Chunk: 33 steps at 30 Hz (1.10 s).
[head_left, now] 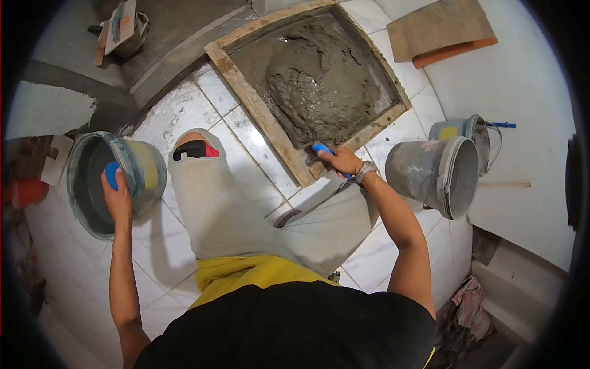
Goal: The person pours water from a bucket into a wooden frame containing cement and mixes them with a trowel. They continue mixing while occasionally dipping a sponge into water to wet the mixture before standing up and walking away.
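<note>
My left hand (117, 195) is closed round a small rounded blue object (111, 176), whose kind I cannot make out. It is over the rim of a grey bucket (144, 165) that holds greyish water. My right hand (346, 162) grips a blue-handled tool (321, 147) at the near corner of a shallow wooden box (257, 114). The tool's working end is hidden or lost against the mortar. Inside the box lies a heap of wet grey mortar (322, 80), with thinner, wetter mix along its left side.
Right of the box, a grey bucket (418, 169) lies tipped, with another bucket (452, 129) behind it. A wooden board (439, 31) is at the upper right. Flat tools (121, 27) sit on something at the upper left. White tiles (246, 141) surround my knees.
</note>
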Each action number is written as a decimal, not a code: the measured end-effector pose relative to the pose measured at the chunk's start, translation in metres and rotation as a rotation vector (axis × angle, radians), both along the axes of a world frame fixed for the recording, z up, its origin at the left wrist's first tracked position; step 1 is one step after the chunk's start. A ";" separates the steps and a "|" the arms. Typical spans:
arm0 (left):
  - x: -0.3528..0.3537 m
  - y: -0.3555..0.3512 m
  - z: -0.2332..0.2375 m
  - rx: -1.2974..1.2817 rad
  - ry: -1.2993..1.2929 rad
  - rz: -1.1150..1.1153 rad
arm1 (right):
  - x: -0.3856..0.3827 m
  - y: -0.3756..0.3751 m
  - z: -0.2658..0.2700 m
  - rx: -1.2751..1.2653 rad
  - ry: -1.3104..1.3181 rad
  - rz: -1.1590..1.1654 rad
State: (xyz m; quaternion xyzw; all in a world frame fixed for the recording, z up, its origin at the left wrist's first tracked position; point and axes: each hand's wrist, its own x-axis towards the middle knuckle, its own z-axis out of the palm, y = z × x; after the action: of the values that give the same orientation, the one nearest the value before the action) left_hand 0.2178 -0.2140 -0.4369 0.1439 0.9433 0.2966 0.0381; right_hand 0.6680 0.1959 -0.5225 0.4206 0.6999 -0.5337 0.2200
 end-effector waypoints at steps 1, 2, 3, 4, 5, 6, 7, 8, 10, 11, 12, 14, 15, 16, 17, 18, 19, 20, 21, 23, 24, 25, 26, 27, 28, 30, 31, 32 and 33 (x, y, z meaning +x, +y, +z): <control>0.000 0.000 0.001 -0.025 0.020 0.001 | 0.002 0.001 -0.003 -0.006 0.006 0.010; 0.000 0.001 0.002 -0.051 0.039 0.000 | 0.008 0.003 -0.004 0.020 -0.026 0.067; 0.000 0.000 0.001 -0.055 0.042 0.002 | 0.015 0.007 -0.003 0.047 -0.060 0.120; -0.002 -0.001 -0.002 -0.043 0.045 -0.002 | 0.024 0.014 -0.005 0.046 -0.060 0.121; -0.001 0.000 -0.003 -0.029 0.048 -0.005 | 0.036 0.023 -0.010 0.256 -0.043 0.265; 0.000 0.000 -0.003 -0.030 0.048 -0.002 | 0.046 0.031 -0.017 0.467 -0.024 0.409; 0.001 0.002 0.001 -0.036 0.041 -0.007 | 0.045 0.035 -0.013 0.678 -0.003 0.552; 0.003 0.003 0.003 -0.043 0.036 -0.010 | 0.042 0.045 -0.008 0.621 -0.119 0.585; 0.004 0.002 0.002 -0.034 0.040 -0.008 | 0.037 0.059 -0.002 0.705 -0.119 0.620; 0.002 0.002 0.002 -0.026 0.041 -0.013 | 0.035 0.064 0.000 0.787 -0.122 0.647; 0.001 0.002 -0.001 -0.021 0.047 -0.008 | 0.034 0.069 -0.002 0.848 -0.114 0.663; -0.001 0.001 -0.003 -0.061 0.061 0.010 | 0.031 0.081 -0.001 0.927 -0.067 0.682; -0.004 -0.001 -0.003 -0.067 0.064 0.019 | 0.027 0.086 -0.002 1.000 -0.025 0.697; 0.000 0.002 0.000 -0.076 0.078 0.004 | 0.023 0.089 -0.001 1.025 -0.037 0.712; 0.003 0.004 0.001 -0.079 0.088 -0.013 | 0.015 0.091 0.003 1.016 -0.041 0.718; 0.003 0.004 -0.001 -0.077 0.077 -0.016 | 0.007 0.094 0.007 1.011 -0.104 0.703; 0.002 0.004 -0.002 -0.060 0.075 -0.010 | -0.004 0.096 0.016 1.014 -0.164 0.689; 0.002 0.005 -0.001 -0.044 0.076 0.001 | -0.018 0.094 0.028 1.023 -0.180 0.683; 0.003 0.005 0.002 -0.041 0.077 0.009 | -0.027 0.094 0.032 1.028 -0.176 0.690; 0.009 0.009 0.011 -0.056 0.033 0.010 | -0.041 0.093 0.032 1.008 -0.221 0.554; 0.008 0.008 0.011 -0.057 0.031 0.016 | -0.046 0.088 0.030 1.008 -0.219 0.561; 0.007 0.007 0.009 -0.060 0.029 0.018 | -0.048 0.082 0.026 1.005 -0.214 0.427; 0.007 0.007 0.008 -0.061 0.026 0.018 | -0.048 0.080 0.021 1.001 -0.209 0.292; 0.006 0.008 0.007 -0.061 0.020 0.025 | -0.047 0.078 0.008 1.002 -0.212 0.301; 0.007 0.007 0.008 -0.051 0.022 0.015 | -0.042 0.076 -0.013 0.899 -0.154 0.134; 0.008 0.008 0.012 -0.037 0.026 0.016 | -0.045 0.070 -0.016 0.798 -0.093 -0.023; 0.008 0.009 0.014 -0.035 0.017 0.013 | -0.047 0.060 0.001 0.491 -0.024 -0.268; 0.009 0.008 0.014 -0.037 0.006 0.010 | -0.048 0.046 0.024 0.172 0.039 -0.499; 0.007 0.007 0.013 -0.036 0.001 0.020 | -0.047 0.034 0.043 -0.159 0.093 -0.727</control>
State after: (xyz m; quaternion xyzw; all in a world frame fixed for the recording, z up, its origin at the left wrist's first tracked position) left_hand 0.2252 -0.2069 -0.4237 0.1337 0.9499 0.2798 0.0375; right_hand 0.6213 0.2300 -0.4792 0.5985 0.4706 -0.6481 0.0161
